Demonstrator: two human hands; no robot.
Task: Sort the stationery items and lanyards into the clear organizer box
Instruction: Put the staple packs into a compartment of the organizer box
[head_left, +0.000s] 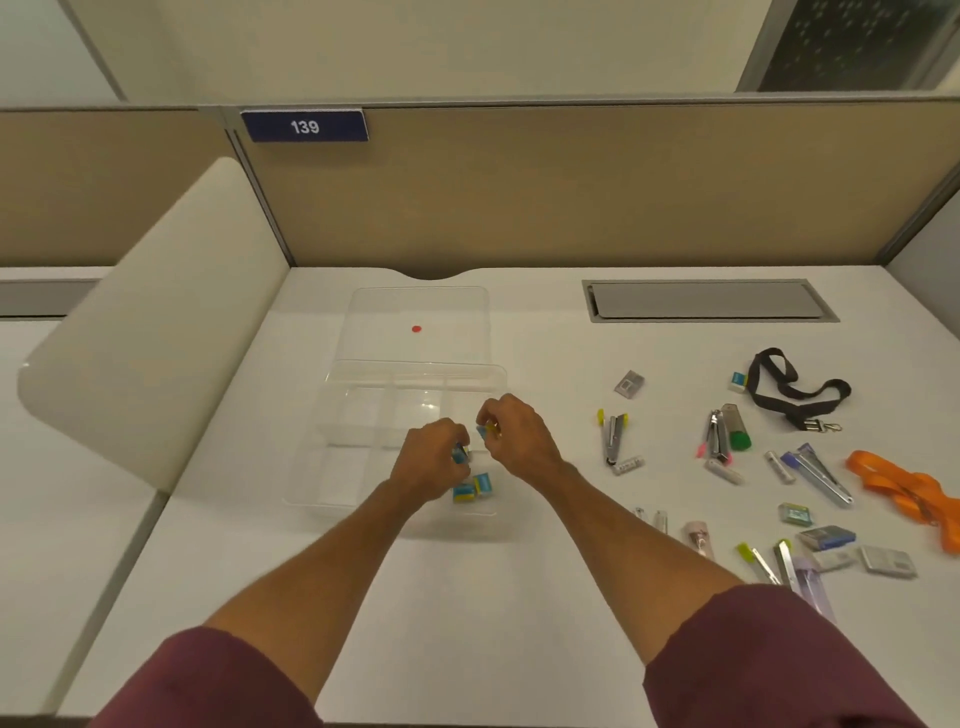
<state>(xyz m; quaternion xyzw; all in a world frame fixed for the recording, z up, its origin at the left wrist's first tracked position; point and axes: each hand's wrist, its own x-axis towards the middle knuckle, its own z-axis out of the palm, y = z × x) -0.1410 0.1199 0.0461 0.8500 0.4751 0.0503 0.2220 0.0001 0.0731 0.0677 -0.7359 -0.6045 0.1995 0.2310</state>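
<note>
The clear organizer box (332, 452) lies open on the white desk, its lid (415, 312) with a red dot hinged back. Both hands hover over its front right compartment. My left hand (431, 465) pinches a small blue and yellow eraser. My right hand (511, 434) pinches another blue and yellow eraser. Two more such erasers (472, 488) rest in that compartment below the hands. To the right lie a black lanyard (795, 389), an orange lanyard (904, 488), staplers (613, 436), and several small packs and pens.
A grey cable hatch (706, 301) is set into the desk at the back right. A rounded white divider panel (156, 322) stands to the left of the box. A beige partition wall runs along the back. Loose items (831, 551) crowd the desk's front right.
</note>
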